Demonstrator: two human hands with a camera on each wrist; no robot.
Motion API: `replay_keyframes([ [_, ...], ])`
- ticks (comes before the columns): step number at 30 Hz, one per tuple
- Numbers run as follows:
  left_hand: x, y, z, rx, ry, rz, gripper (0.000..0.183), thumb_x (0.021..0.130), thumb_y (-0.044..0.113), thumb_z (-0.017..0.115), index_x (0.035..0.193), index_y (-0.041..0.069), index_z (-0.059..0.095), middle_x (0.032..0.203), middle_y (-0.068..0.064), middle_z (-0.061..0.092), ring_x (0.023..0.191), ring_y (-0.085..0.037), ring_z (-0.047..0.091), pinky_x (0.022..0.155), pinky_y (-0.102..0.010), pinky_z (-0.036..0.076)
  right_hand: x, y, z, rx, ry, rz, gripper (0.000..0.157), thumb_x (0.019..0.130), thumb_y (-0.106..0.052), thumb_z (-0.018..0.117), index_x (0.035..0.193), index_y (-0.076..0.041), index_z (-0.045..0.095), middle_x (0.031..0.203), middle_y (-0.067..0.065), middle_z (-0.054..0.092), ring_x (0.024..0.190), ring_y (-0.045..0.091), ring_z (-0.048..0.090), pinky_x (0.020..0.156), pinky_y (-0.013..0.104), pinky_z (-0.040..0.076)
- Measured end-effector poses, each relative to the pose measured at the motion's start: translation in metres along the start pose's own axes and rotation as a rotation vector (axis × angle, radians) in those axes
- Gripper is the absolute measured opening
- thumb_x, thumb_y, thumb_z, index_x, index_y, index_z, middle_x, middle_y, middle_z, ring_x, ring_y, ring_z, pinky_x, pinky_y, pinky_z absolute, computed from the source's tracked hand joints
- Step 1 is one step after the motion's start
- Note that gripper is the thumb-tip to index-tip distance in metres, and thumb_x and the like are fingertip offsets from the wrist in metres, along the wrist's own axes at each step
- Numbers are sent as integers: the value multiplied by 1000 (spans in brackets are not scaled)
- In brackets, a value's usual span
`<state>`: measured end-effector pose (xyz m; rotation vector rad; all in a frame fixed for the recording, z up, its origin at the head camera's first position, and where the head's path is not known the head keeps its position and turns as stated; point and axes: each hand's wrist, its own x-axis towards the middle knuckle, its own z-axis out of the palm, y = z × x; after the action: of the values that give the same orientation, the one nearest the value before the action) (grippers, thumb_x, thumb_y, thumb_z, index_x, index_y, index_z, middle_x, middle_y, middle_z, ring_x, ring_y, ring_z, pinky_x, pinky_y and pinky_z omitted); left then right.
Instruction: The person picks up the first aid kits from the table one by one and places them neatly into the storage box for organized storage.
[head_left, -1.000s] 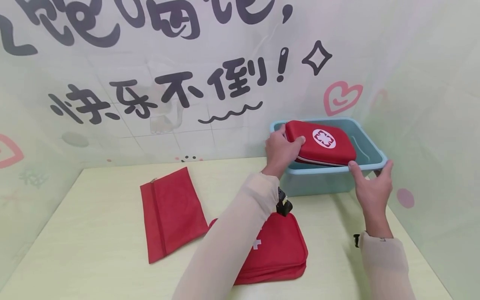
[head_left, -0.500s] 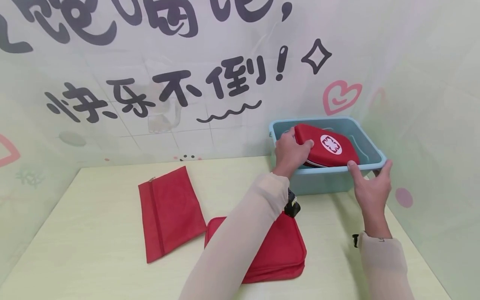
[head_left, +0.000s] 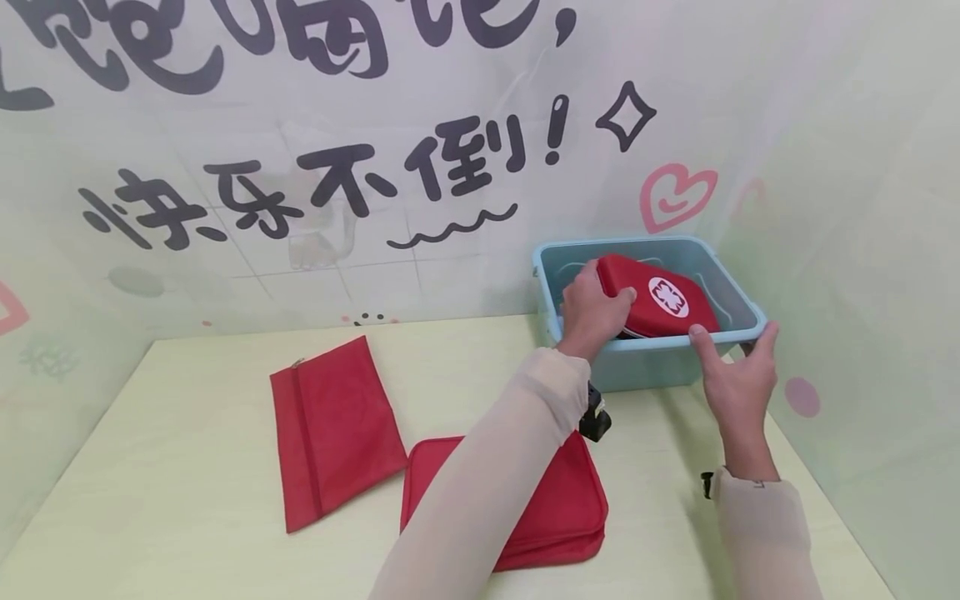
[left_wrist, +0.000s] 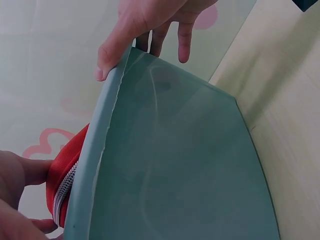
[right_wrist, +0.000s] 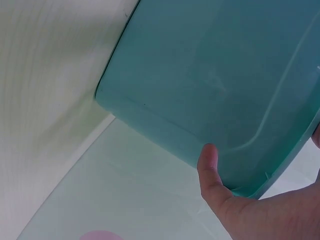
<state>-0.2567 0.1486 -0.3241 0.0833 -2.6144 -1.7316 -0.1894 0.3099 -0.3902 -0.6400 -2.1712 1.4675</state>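
Gripping the red case by its left end, left hand fingers curled | case tilted inside blue bin, surface's far right corner | right hand fingers clasping bin rim | case could wedge, snagging there; slackened right fingers might let bin skid

The sleeved left arm slants toward one o'clock, its left hand gripping. The right arm points nearly to twelve; the right hand, at the left's four o'clock, grips too, thumb toward eleven.
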Motion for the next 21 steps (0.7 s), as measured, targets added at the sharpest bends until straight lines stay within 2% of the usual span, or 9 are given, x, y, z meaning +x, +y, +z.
replay_keyframes([
  [10,-3,3,5,-22,-27,-29,68,80,21,84,138,20,49,126,1,60,112,-19,58,76,-33,59,-2,-1,-1,5,-4,3,87,91,-44,69,158,-31,15,161,-5,26,149,20,23,110,48,39],
  [18,-1,2,4,70,-43,1,54,84,18,80,133,14,57,120,-2,64,107,-20,59,77,-33,59,-3,-1,-2,47,7,-52,82,91,-42,70,155,-26,23,157,0,34,146,23,30,115,49,31],
  [21,-1,2,3,127,-62,29,54,85,18,79,135,13,59,125,-1,65,111,-20,59,84,-34,57,-2,-1,-1,44,7,-52,82,91,-43,70,155,-26,22,158,1,34,147,23,30,115,49,31],
])
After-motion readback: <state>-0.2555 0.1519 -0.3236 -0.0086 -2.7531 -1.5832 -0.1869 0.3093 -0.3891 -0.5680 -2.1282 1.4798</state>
